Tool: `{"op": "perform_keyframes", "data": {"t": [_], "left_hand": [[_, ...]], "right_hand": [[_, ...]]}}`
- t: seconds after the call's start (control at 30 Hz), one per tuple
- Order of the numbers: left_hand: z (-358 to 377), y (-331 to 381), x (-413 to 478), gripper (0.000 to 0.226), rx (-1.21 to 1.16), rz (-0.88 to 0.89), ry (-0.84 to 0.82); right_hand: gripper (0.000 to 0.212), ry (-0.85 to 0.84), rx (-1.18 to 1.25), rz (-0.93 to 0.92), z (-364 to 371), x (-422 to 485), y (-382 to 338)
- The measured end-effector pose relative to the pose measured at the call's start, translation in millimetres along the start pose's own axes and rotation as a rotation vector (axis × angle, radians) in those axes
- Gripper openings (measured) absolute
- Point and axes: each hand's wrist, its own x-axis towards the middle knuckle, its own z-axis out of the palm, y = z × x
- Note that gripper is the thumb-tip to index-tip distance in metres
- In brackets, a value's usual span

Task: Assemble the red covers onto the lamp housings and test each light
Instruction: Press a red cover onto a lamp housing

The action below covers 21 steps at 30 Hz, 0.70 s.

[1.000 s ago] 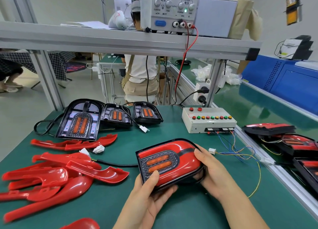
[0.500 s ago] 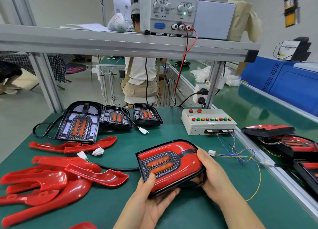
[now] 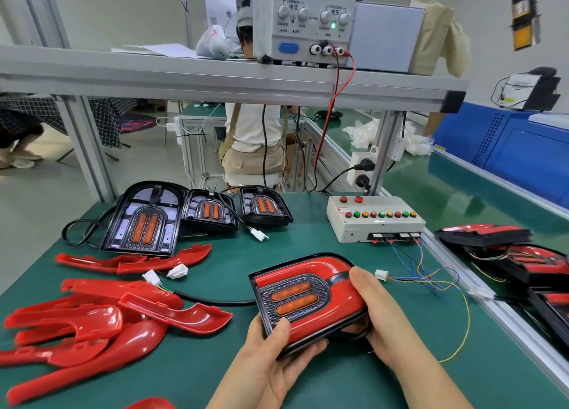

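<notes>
Though near the rail [image 3: 523, 339], lamp [image 3: 338, 301] between left hand [image 3: 271, 356], right hand [image 3: 378, 316].

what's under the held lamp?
Lamp rests in left hand, fingers beneath; right hand wraps its right end; green mat below. Its underside and the black cable end are hidden.

Single view, worn on the head, wide-angle. Faces forward and down across the bench [image 3: 308, 248] from its near edge. Sits closest to the left hand [image 3: 271, 359] and right hand [image 3: 378, 316], both gripping a lamp [image 3: 308, 298] at 6 o'clock, low in frame. Takes in covers [image 3: 92, 325] at 8 o'clock, housings [image 3: 144, 221] at 10 and a test box [image 3: 374, 221] at 2, all farther out. Reaches up to the shelf [image 3: 215, 76] and power supply [image 3: 304, 21] at 12 o'clock. Bows straight rails near the borders.
</notes>
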Motion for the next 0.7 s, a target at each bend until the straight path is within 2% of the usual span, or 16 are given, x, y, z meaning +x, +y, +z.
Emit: {"op": "perform_keyframes", "data": {"t": [0.2, 0.5, 0.7], "left_hand": [[-2.2, -1.8, 1.0, 0.058, 0.006, 0.025, -0.032], [-7.6, -5.3, 3.9, 0.058, 0.067, 0.022, -0.027], [-9.5, -9.7, 6.2, 0.059, 0.163, 0.085, -0.002]], "right_hand": [[0.062, 0.005, 0.069, -0.020, 1.7, -0.3, -1.6], [0.061, 0.006, 0.056, -0.027, 0.5, -0.3, -2.5], [0.062, -0.005, 0.040, -0.039, -0.3, -0.1, -2.4]]}}
